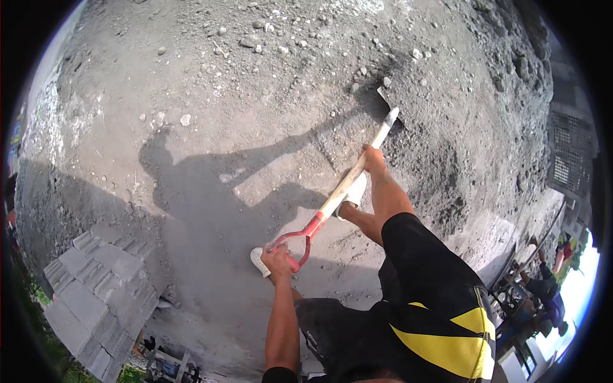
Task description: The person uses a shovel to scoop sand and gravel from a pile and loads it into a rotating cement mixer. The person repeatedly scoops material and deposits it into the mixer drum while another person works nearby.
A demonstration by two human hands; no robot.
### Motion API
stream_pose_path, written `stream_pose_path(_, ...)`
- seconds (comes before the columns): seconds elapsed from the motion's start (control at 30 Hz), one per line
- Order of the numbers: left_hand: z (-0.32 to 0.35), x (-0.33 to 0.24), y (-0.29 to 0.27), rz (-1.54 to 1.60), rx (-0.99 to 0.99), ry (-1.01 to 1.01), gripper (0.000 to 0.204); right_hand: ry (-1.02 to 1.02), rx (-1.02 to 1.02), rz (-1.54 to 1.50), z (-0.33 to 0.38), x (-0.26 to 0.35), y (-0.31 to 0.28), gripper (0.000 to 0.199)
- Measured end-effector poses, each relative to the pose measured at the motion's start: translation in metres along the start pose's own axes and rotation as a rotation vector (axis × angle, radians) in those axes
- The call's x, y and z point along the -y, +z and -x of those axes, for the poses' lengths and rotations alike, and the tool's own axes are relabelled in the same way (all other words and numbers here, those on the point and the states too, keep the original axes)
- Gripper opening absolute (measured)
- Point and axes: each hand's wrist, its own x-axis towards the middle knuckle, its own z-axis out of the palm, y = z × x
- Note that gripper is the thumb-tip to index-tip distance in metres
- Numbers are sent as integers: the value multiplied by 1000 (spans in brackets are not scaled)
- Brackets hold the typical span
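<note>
A shovel with a pale wooden shaft (345,186) and a red D-shaped handle slants across the middle of the view, from lower left to upper right. My left hand (277,260) is closed around the red grip (309,232) at its near end. Farther up, my right hand (374,159) wraps the wooden shaft below the blade. Only a thin dark edge of the blade (383,96) shows; the rest is hidden by grey gravel or seen edge-on. The blade lies against the left side of a heap of grey sand and gravel (434,134).
My feet in pale shoes (257,260) stand beside the shaft on dusty ground. Stacked grey concrete blocks (96,281) are at lower left. Loose stones (249,41) lie far off. Another person (548,290) is at the right edge, near a dark grated panel (570,150).
</note>
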Motion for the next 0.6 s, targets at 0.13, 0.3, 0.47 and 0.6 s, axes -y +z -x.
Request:
stream_pose_path(0.13, 33, 13, -49, 78, 33, 48, 9, -2, 64, -94, 80, 16, -26, 12)
stream_pose_path(0.3, 75, 0, -140, 141, 169, 62, 10, -123, 38, -79, 199, 11, -75, 14)
stream_pose_path(0.47, 115, -37, -274, 235, 281, 109, 10, -55, 26, -255, 354, -29, -93, 19)
stream_pose_path(0.6, 131, -73, -382, 127, 342, 188, 10, 47, 11, -355, 454, -83, -99, 18)
